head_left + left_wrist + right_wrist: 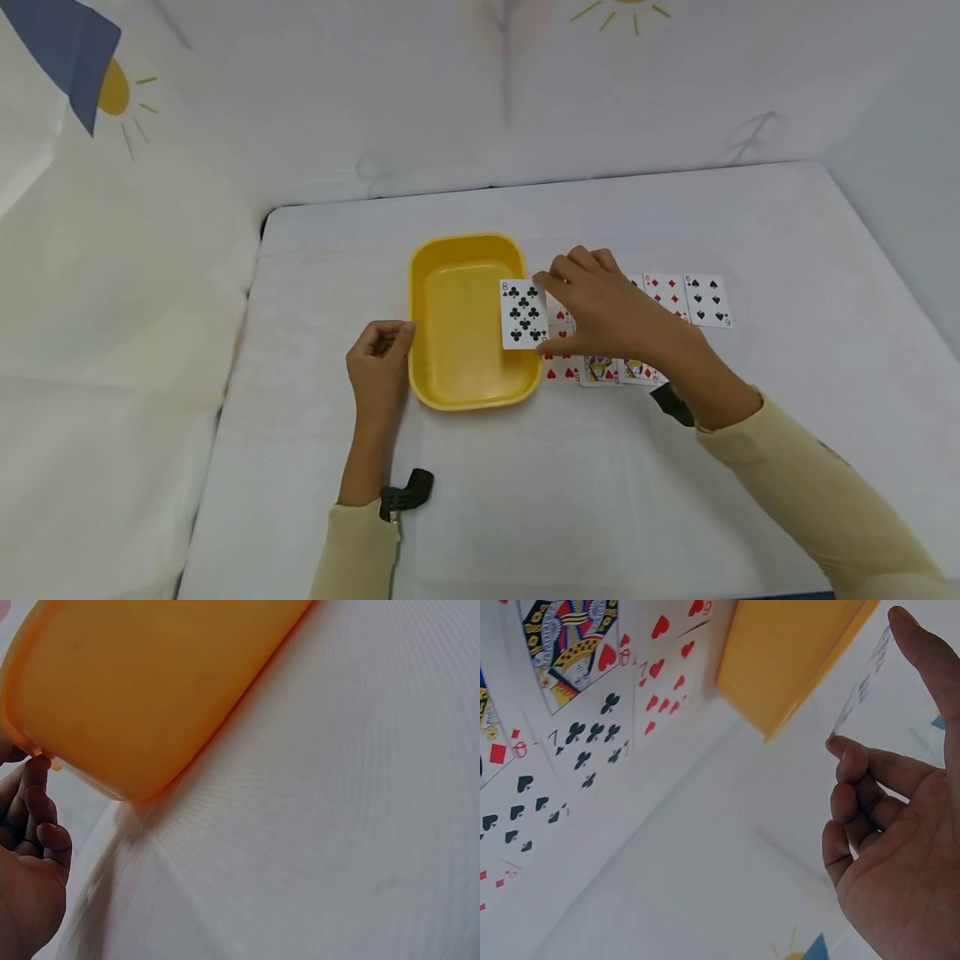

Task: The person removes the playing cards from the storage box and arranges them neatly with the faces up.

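Note:
An eight of clubs playing card (522, 315) is held by its edges between the thumb and fingers of my right hand (600, 308). It hovers face up over the right side of a yellow tray (431, 325). In the right wrist view the card (862, 684) appears almost edge-on, and the hand (907, 847) spans it. My left hand (378, 367) pinches the tray's left rim. The left wrist view has its fingertips and thumb at the rim of the tray (142, 690), the other fingers of the hand (30, 885) curled below.
Two rows of face-up cards lie right of the tray, partly under my right arm. They include a six of diamonds (665, 292), a six of spades (707, 300), a queen of hearts (600, 371) and a seven of clubs (591, 739). White cloth (525, 500) covers the table.

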A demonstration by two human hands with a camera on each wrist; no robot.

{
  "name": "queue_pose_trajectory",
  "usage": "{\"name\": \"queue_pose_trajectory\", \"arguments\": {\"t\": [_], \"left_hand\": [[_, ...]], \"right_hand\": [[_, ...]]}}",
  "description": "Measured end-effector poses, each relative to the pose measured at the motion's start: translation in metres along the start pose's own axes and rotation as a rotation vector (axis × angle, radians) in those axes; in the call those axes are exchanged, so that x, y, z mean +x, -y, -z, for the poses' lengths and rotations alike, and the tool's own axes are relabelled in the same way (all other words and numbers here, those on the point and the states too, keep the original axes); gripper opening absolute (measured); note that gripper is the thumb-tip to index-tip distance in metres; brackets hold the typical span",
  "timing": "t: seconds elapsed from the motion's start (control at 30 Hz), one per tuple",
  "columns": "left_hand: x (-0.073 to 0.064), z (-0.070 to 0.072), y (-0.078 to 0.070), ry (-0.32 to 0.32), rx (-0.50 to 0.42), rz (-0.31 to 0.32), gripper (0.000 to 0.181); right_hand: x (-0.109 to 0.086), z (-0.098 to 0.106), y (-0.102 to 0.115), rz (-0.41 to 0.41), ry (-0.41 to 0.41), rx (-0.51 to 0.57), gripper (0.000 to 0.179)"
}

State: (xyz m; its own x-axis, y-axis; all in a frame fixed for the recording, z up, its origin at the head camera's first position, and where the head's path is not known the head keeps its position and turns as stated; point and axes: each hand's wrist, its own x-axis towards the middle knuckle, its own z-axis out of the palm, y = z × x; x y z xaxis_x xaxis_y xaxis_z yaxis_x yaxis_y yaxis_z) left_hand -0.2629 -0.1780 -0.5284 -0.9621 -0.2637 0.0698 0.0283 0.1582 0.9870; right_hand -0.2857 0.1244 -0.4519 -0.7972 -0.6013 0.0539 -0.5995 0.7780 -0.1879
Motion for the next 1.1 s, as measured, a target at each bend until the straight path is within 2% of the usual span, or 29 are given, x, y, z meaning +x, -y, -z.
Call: {"name": "queue_pose_trajectory", "arguments": {"t": [0.1, 0.33, 0.6, 0.9, 1.1], "left_hand": [[-0.004, 0.0, -0.015, 0.01, 0.013, 0.034, 0.018], [-0.004, 0.003, -0.016, 0.003, 0.01, 0.059, 0.018], [-0.002, 0.008, -0.015, 0.008, -0.007, 0.038, 0.017], [0.0, 0.01, -0.013, 0.017, 0.004, 0.01, 0.018], [0.001, 0.014, -0.012, 0.019, 0.018, 0.016, 0.019]], "right_hand": [[-0.009, 0.0, -0.006, -0.016, -0.003, 0.003, 0.091], [-0.028, -0.005, -0.017, -0.043, -0.006, 0.032, 0.088], [-0.049, -0.011, -0.029, -0.094, -0.012, 0.053, 0.091], [-0.077, -0.015, -0.045, -0.139, -0.025, 0.082, 0.083], [-0.092, -0.019, -0.054, -0.169, -0.032, 0.082, 0.082]]}}
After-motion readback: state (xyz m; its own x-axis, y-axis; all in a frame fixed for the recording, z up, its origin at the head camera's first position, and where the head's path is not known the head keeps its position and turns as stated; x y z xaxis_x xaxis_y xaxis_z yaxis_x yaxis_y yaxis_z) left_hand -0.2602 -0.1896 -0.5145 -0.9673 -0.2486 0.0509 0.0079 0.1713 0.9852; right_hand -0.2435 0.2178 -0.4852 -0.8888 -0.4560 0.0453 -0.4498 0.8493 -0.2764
